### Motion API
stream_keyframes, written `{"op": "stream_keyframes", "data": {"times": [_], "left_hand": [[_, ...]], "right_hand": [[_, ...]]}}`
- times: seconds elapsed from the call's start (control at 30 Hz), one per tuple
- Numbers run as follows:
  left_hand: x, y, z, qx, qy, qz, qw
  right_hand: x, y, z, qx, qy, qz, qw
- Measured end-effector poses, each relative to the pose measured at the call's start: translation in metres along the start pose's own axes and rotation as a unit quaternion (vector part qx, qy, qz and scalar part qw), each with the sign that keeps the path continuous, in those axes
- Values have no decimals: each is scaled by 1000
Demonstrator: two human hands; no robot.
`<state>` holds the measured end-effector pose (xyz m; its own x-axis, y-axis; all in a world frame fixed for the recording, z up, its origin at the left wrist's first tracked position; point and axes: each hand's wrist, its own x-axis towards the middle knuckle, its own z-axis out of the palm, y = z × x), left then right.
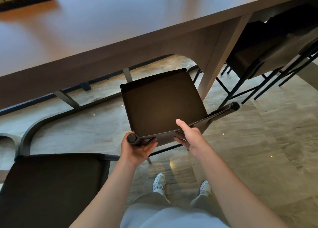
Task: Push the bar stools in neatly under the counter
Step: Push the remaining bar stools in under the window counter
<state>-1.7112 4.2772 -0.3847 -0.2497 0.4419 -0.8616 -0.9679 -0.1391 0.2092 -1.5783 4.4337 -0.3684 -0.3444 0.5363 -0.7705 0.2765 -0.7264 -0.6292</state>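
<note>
While both hands, left and right, clamp the middle stool's backrest, it stands short of the counter; the near-left stool also waits, the far-right stool looks tucked.

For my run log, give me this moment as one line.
step: pushing stool in | left hand: grips backrest end | right hand: grips backrest | middle stool: partly under counter | near-left stool: still out

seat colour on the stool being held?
Dark brown, plain, no pattern: the stool seat, gripped by its backrest, shows best in the head view.
</note>
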Motion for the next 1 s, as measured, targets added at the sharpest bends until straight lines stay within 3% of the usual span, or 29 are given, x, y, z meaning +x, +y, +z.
{"op": "stream_keyframes", "data": {"times": [0.2,0.3,0.53,0.77,1.0], "left_hand": [[-4,-48,21,-206,20,80,975],[-8,-80,46,-244,35,125,961],[-18,-150,123,-160,32,209,964],[-26,-164,161,-84,3,179,980],[-10,-155,179,-36,26,140,989]], "right_hand": [[3,-8,-42,13,-24,-26,999],[3,-24,-76,25,-51,-36,998],[6,-78,-149,66,-101,-24,992],[16,-101,-163,109,-121,70,984],[31,-118,-153,91,-119,70,986]]}}
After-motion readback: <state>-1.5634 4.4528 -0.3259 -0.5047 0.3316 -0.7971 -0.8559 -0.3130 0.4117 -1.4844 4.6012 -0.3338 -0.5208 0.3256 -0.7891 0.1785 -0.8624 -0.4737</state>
